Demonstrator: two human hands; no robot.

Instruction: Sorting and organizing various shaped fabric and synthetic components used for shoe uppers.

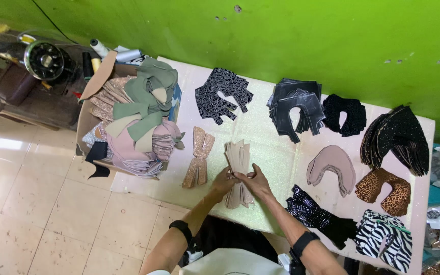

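Both hands met over the fanned stack of beige cut leather pieces (238, 170): left hand (224, 181) pinched its near edge, right hand (254, 182) grasping its side on the bench (276, 153). Light, floppy, slippery layers, I judged — best taken by the edges.

From my feed, a bright green wall (281, 35) with a few small holes fills the top from eleven to two o'clock, and a thin black cable runs down it at eleven. A pale, glittery table (271, 147) sits at centre, slanting toward four o'clock, while beige floor tiles (42, 214) with dark grout and scuffs spread from seven to nine o'clock, catching a patch of daylight at nine. At ten o'clock a black sewing machine (44, 60) stands on a dark wooden stand (31, 109).
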